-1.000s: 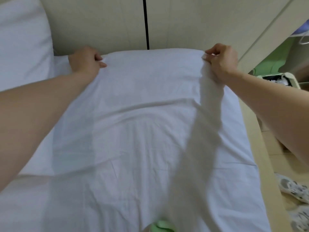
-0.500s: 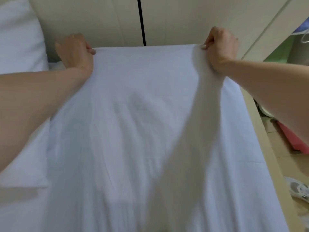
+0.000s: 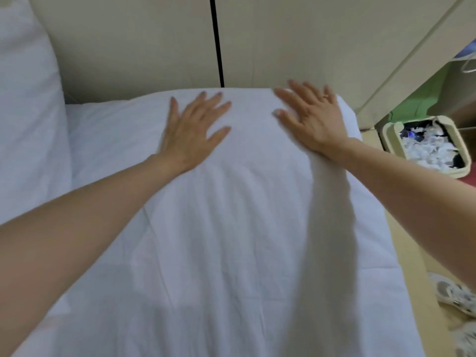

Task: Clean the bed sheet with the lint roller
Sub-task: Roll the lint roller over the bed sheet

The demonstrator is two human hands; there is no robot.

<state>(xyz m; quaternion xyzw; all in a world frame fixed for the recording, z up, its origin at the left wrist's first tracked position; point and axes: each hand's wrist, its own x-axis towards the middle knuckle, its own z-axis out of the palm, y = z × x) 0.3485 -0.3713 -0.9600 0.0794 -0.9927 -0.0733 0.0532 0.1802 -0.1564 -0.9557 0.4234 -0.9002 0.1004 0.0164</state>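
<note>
A white bed sheet (image 3: 231,228) covers the bed in front of me and reaches the wall at the far end. My left hand (image 3: 193,130) lies flat on the sheet near its far edge, fingers spread and straight. My right hand (image 3: 311,119) presses flat on the sheet to the right of it, fingers also spread, with a ring on one finger. Long soft wrinkles run down the sheet from under both palms. No lint roller is in view.
A white pillow (image 3: 25,112) stands at the far left against the beige wall (image 3: 283,39). A beige bin (image 3: 432,148) full of paper scraps sits on the floor at right. Patterned shoes (image 3: 456,297) lie on the floor beside the wooden bed frame (image 3: 417,253).
Both hands have let go of the sheet's far edge, which they were gripping and holding up. The sheet has dropped onto the bed and both palms now lie flat on it.
</note>
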